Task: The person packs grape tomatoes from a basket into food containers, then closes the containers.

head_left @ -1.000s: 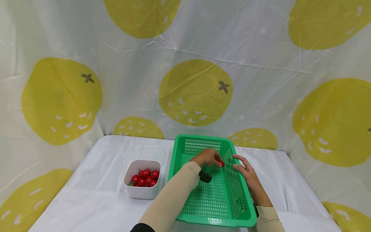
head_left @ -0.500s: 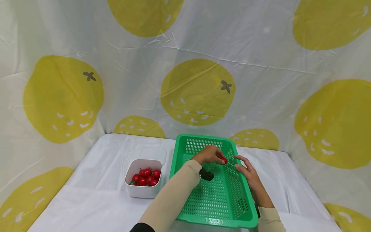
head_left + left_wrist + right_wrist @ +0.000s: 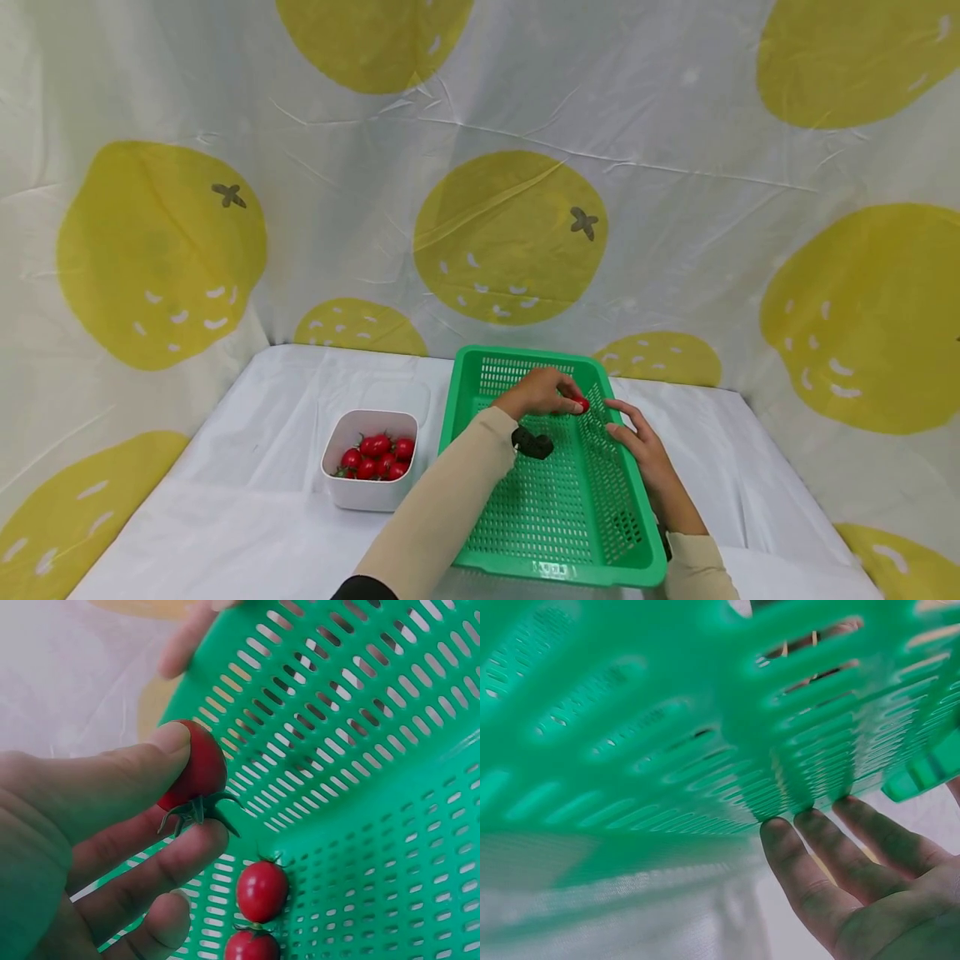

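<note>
My left hand [image 3: 542, 390] is over the far right part of the green slotted basket [image 3: 547, 508]. Its thumb and fingers pinch a red cherry tomato [image 3: 201, 766] with a green stem cap, which hangs downward in the left wrist view. Below it, two more cherry tomatoes [image 3: 262, 891] lie on the basket floor along the wall; the head view hides them behind the left hand. At the right side is my right hand [image 3: 651, 458], with thumb and index finger at the rim. Other fingers [image 3: 802, 870] touch the outer wall, nearly straight.
Left of the basket stands a white square container [image 3: 369, 497] holding several cherry tomatoes [image 3: 378, 458]. A see-through flat piece, perhaps a lid [image 3: 397, 398], lies behind it. White cloth [image 3: 247, 500] covers the table, and a lemon-print curtain [image 3: 337, 208] rises around the back.
The left hand has shifted slightly away from me, toward the basket's far right, still pinching the cherry tomato. My right hand stays at the rim.
</note>
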Demonstrator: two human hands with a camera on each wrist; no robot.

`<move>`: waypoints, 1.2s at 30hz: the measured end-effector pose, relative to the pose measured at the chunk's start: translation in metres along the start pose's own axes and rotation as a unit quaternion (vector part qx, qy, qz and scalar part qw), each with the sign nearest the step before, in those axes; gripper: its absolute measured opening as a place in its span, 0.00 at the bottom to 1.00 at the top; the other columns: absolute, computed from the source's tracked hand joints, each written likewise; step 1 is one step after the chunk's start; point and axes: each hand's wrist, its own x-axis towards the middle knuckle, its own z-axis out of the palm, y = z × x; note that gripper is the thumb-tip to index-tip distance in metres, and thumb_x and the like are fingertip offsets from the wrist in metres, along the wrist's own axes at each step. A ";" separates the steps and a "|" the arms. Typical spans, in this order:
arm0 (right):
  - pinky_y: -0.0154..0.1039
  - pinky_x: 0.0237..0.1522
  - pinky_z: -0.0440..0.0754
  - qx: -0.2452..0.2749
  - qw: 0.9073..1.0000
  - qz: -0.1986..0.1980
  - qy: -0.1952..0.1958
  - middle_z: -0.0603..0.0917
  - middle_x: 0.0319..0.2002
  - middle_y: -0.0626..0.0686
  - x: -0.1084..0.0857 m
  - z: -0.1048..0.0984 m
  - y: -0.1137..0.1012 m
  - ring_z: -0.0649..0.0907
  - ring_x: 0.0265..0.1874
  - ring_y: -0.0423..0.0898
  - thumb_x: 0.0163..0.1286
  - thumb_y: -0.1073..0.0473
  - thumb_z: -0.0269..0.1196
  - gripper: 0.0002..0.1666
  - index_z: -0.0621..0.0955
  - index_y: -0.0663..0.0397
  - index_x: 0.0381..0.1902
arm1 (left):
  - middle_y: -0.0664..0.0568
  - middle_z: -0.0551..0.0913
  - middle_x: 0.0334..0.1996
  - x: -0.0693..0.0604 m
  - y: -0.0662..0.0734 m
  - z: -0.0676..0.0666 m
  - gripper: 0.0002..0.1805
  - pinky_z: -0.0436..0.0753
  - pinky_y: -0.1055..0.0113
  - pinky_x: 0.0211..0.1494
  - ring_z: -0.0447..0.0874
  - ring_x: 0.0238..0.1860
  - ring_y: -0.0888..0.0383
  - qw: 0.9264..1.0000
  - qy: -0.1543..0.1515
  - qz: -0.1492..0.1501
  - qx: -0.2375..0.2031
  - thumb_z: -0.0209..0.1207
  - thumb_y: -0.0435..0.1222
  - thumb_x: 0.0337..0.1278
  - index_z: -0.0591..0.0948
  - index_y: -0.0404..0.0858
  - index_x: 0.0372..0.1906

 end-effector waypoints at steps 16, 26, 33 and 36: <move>0.49 0.40 0.83 -0.002 1.000 0.002 -0.002 0.70 0.60 0.66 -0.001 0.002 0.001 0.83 0.42 0.56 0.77 0.49 0.50 0.28 0.62 0.43 0.71 | 0.55 0.83 0.38 -0.017 0.017 -0.019 0.10 0.79 0.71 0.33 0.84 0.33 0.55 0.999 -0.018 0.028 0.008 0.62 0.41 0.62 0.83 0.41 0.44; 0.51 0.39 0.84 0.000 1.000 -0.001 -0.001 0.70 0.60 0.67 -0.003 0.000 -0.002 0.83 0.43 0.55 0.76 0.49 0.51 0.29 0.61 0.45 0.71 | 0.56 0.83 0.38 -0.032 0.011 -0.032 0.08 0.81 0.70 0.31 0.81 0.26 0.62 0.999 -0.007 0.054 -0.002 0.62 0.39 0.63 0.83 0.42 0.43; 0.51 0.39 0.84 -0.007 1.000 0.004 0.000 0.68 0.61 0.66 -0.003 0.001 -0.002 0.83 0.44 0.55 0.76 0.49 0.52 0.29 0.61 0.43 0.72 | 0.57 0.82 0.38 -0.044 0.006 -0.040 0.07 0.82 0.69 0.37 0.82 0.28 0.65 0.997 0.000 0.081 -0.008 0.61 0.38 0.63 0.82 0.42 0.44; 0.51 0.39 0.84 -0.007 1.000 0.006 0.000 0.68 0.61 0.66 -0.003 0.002 -0.002 0.83 0.43 0.55 0.76 0.49 0.52 0.29 0.61 0.43 0.72 | 0.58 0.82 0.39 -0.050 0.006 -0.044 0.08 0.81 0.71 0.40 0.82 0.30 0.66 0.996 0.011 0.087 0.005 0.60 0.39 0.64 0.81 0.43 0.45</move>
